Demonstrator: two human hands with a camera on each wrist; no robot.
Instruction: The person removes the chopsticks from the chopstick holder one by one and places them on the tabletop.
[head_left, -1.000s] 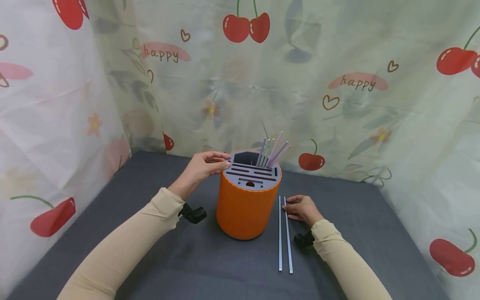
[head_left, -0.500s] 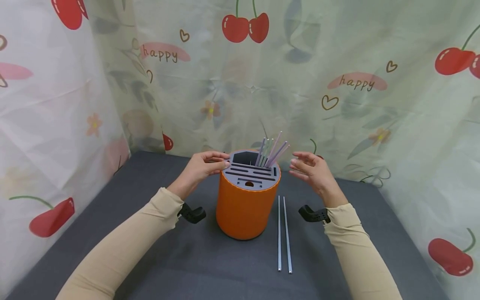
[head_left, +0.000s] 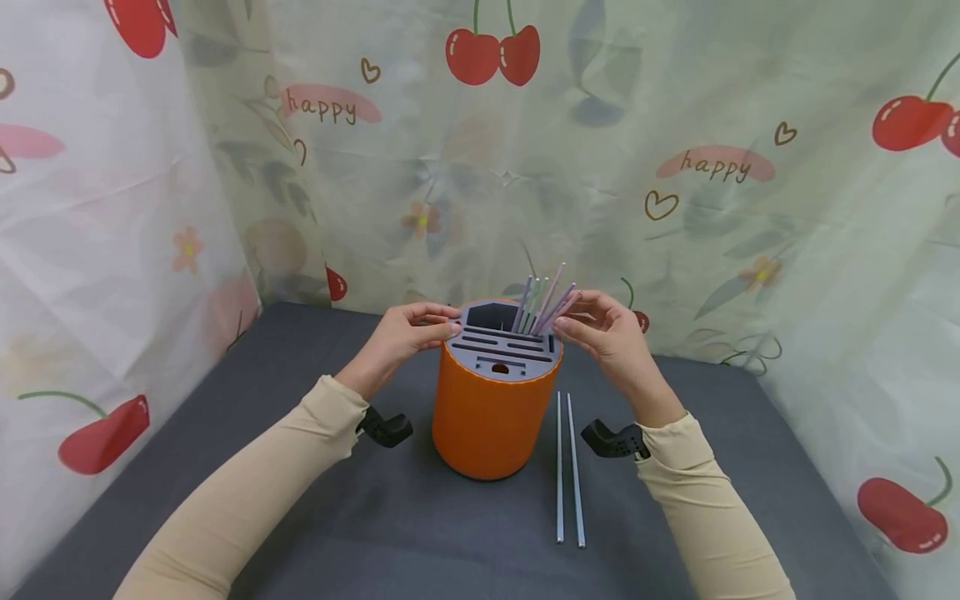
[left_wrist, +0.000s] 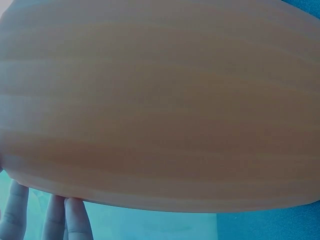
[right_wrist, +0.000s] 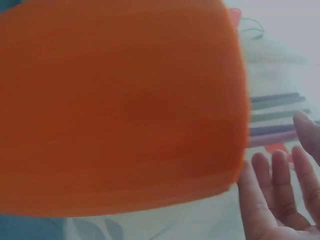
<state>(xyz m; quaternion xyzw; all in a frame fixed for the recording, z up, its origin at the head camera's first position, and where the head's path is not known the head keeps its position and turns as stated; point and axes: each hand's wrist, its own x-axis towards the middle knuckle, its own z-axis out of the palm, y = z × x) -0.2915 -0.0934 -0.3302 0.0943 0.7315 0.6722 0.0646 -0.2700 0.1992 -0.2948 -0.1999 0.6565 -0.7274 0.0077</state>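
An orange cylindrical utensil holder (head_left: 491,425) with a grey slotted top stands upright on the table. Several thin pastel chopsticks (head_left: 529,305) lean out of its large rear opening. My left hand (head_left: 397,342) touches the holder's upper left side; in the left wrist view its straight fingers (left_wrist: 79,222) lie along the far side. At the upper right, my right hand (head_left: 611,346) is beside the chopsticks, thumb and fingers apart. The right wrist view has one fingertip close to the holder's rim and the thumb near the chopstick ends; contact is unclear.
Two metallic chopsticks (head_left: 568,471) lie nearly parallel on the dark grey tabletop (head_left: 420,533), right of the holder. A cherry-patterned curtain (head_left: 480,183) hangs behind the table and along both sides. Black wrist devices (head_left: 615,439) sit under both forearms.
The right hand has left the metallic chopsticks on the table, risen, and then moved left to the holder's upper right side. The left hand and holder stay in place.
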